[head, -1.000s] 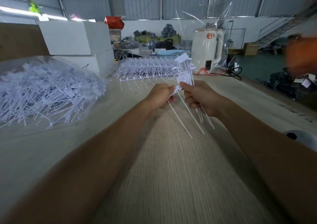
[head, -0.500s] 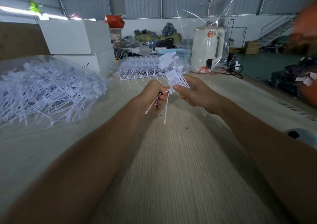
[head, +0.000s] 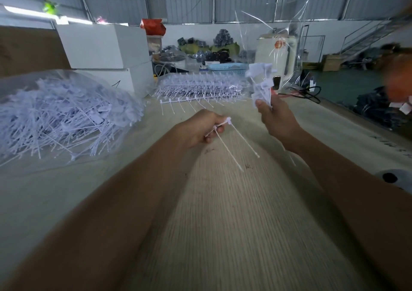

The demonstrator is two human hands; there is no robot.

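My left hand [head: 198, 128] grips a short white plastic strip [head: 219, 124] from which two thin white ties [head: 236, 146] hang down to the right over the wooden table [head: 223, 212]. My right hand [head: 275, 118] is raised higher and further right, its fingers curled round a bunch of white tag ties [head: 260, 85] whose flat heads stick up above the fist. The two hands are apart, with a gap between them.
A big heap of loose white ties [head: 64, 114] lies under clear plastic at the left. Rows of joined ties [head: 200, 88] lie at the table's far middle. White boxes [head: 104, 45] stand behind. A white appliance [head: 276, 52] and black cable [head: 312, 92] sit far right.
The hands were together on one bunch; now they have pulled apart. My left hand came away lower with a strip and two ties, my right lifted the bunch up and right.
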